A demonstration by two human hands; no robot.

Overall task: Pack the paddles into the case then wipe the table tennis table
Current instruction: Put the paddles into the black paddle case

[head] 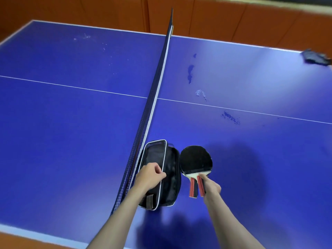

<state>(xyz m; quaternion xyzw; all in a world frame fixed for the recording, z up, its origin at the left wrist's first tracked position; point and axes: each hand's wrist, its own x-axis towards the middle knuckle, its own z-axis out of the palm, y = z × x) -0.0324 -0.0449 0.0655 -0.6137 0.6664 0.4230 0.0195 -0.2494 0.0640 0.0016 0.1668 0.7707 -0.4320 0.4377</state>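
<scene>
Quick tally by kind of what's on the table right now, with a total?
Paddles: 2, stacked, handles gripped by the right hand
Case: 1, flap held open by the left hand
Cloth: 1, dark, far right edge
Total: 4

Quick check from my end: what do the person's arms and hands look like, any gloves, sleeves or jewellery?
Both forearms are bare as far as the frame shows, with no sleeve in view. The left hand and right hand wear no gloves. No watch, ring or wristband is visible.
</scene>
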